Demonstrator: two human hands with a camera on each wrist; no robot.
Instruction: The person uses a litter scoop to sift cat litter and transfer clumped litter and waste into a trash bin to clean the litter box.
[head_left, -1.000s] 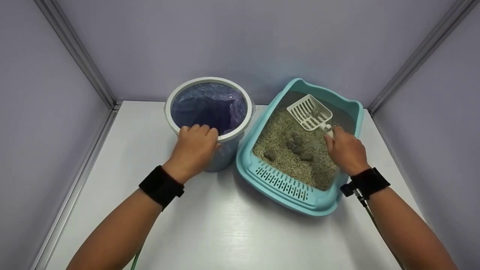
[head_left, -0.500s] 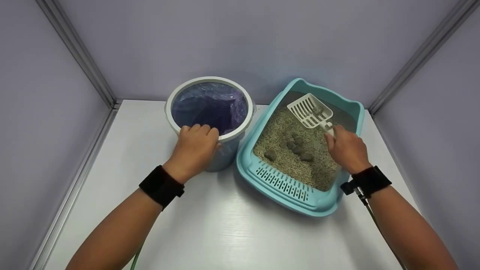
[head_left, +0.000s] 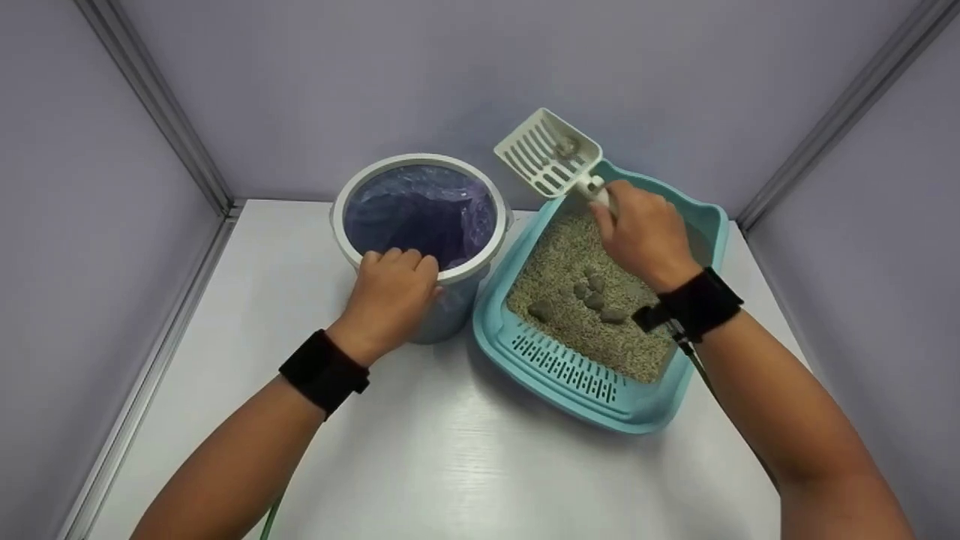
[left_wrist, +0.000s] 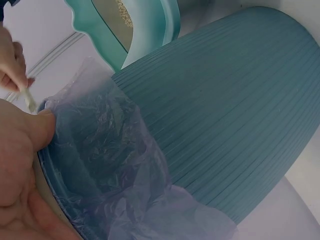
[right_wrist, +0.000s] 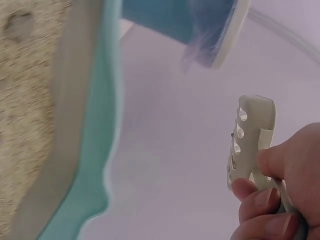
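Observation:
My right hand (head_left: pixel 646 234) grips the handle of a white slotted litter scoop (head_left: pixel 531 156), raised above the far left side of the litter box. A small greyish clump (head_left: pixel 567 147) lies in the scoop. The turquoise litter box (head_left: pixel 570 375) holds tan litter (head_left: pixel 559 259) with several dark clumps (head_left: pixel 595 300) on it. My left hand (head_left: pixel 391 300) holds the near rim of a blue trash can (left_wrist: pixel 225 105), fingers curled over the edge. A thin translucent bag (left_wrist: pixel 130 165) lines the can and hangs down outside its wall; a white ring (head_left: pixel 420 159) circles the top.
Can and litter box stand side by side on a white table (head_left: pixel 450 465). A pale wall (head_left: pixel 420 67) rises close behind them, with more panels left and right. A cable (head_left: pixel 727 409) runs from the right wrist band along the forearm.
My right hand has lifted the litter scoop from over the litter, up and left toward the trash can, with the small clump still in it. The left hand has stayed on the rim.

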